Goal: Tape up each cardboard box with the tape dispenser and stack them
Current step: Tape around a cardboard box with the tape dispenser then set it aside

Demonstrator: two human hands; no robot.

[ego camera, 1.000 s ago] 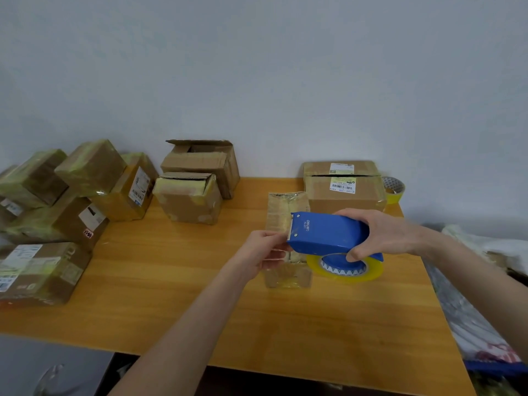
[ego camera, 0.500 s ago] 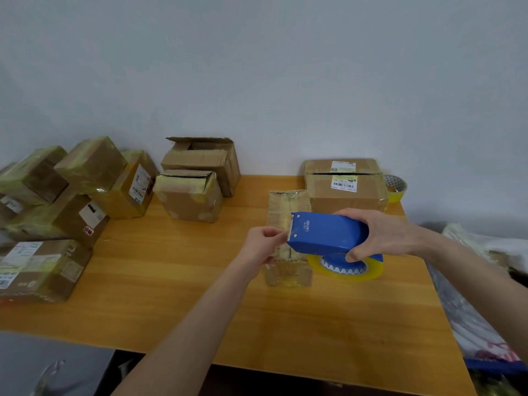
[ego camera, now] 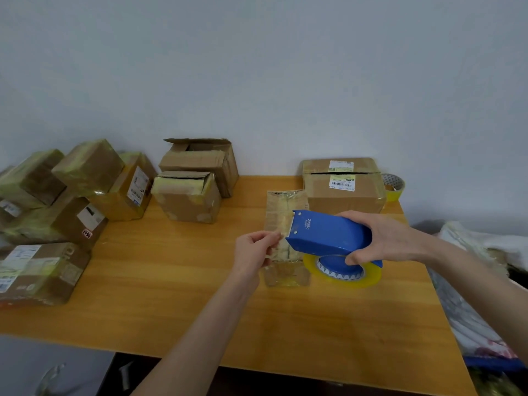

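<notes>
Right hand (ego camera: 384, 238) grips the dispenser (ego camera: 328, 234) over the small box (ego camera: 285, 274). Left hand (ego camera: 253, 251) pinches the tape end (ego camera: 275, 247) beside it.

The blue tape dispenser (ego camera: 328, 234) bears a white "deli" wordmark, upside down from here; the smaller line beside it is too small to read. The barcode label (ego camera: 342, 183) on the right-hand cardboard box (ego camera: 343, 200) and the shipping labels (ego camera: 138, 184) on the left boxes (ego camera: 71, 221) are illegible.

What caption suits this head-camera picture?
Right hand grips the blue tape dispenser; left hand pinches its tape end near a box.
</notes>
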